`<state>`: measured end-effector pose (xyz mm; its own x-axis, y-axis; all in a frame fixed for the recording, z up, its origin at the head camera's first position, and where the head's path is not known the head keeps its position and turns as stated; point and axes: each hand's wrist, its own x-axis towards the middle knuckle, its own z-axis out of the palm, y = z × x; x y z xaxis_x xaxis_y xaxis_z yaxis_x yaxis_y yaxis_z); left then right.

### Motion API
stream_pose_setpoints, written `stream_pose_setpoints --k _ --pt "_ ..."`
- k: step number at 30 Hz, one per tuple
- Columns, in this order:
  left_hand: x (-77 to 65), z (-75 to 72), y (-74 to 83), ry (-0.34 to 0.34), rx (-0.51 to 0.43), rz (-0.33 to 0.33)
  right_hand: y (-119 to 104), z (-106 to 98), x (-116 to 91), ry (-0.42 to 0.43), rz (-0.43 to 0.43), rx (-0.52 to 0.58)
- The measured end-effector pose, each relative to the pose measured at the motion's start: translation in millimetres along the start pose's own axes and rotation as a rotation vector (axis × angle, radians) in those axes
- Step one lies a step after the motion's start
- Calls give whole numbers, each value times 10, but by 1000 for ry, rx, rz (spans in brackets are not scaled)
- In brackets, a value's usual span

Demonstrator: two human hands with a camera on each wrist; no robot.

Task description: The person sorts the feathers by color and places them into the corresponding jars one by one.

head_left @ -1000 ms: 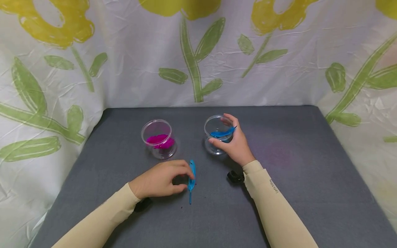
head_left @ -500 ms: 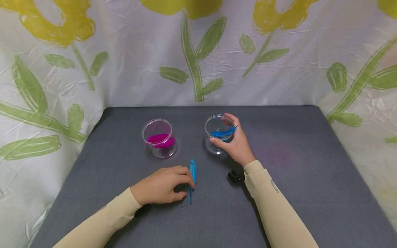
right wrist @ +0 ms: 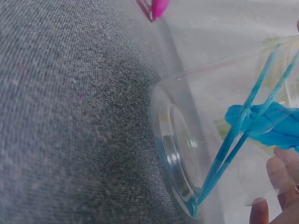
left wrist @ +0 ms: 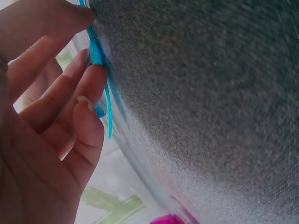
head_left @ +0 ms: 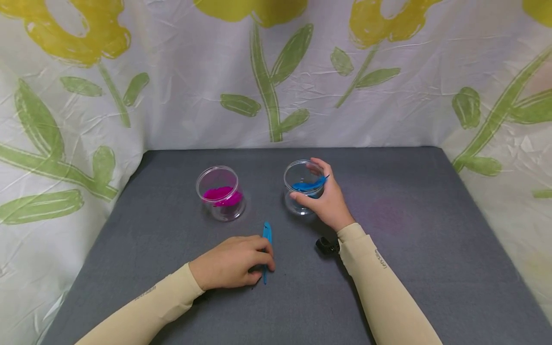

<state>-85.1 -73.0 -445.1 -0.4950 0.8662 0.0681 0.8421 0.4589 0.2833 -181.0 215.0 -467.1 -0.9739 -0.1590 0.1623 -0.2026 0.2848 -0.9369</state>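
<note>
A blue feather [head_left: 267, 232] lies lengthwise on the grey tabletop. My left hand [head_left: 233, 262] is over its lower part, thumb on one side of the quill and fingers on the other, with a gap between them in the head view. The left wrist view has the thumb [left wrist: 81, 18] right at the feather and the other fingers bent beside it. My right hand [head_left: 331, 203] grips a clear plastic cup [head_left: 295, 207] around its side. Several blue feathers [right wrist: 264, 123] are inside that cup, one tip reaching its rim.
A second clear cup [head_left: 230, 215], with bright pink feathers [head_left: 223, 195] in it, stands to the left of the held one. Behind the grey table [head_left: 409, 268] hangs a white curtain [head_left: 185, 105] printed with yellow flowers. Tiny specks dot the tabletop.
My left hand has slid down along the blue feather toward its quill end, its fingers now past the quill. The feather, both cups and my right hand have stayed put.
</note>
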Motion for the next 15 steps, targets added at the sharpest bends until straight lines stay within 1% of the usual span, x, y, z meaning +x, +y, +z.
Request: stream_pose_setpoints --k 9,15 --pt "31 -16 39 38 99 65 -1 34 -7 -6 -7 11" --pt "123 -21 94 1 211 90 20 21 -9 3 -10 16"
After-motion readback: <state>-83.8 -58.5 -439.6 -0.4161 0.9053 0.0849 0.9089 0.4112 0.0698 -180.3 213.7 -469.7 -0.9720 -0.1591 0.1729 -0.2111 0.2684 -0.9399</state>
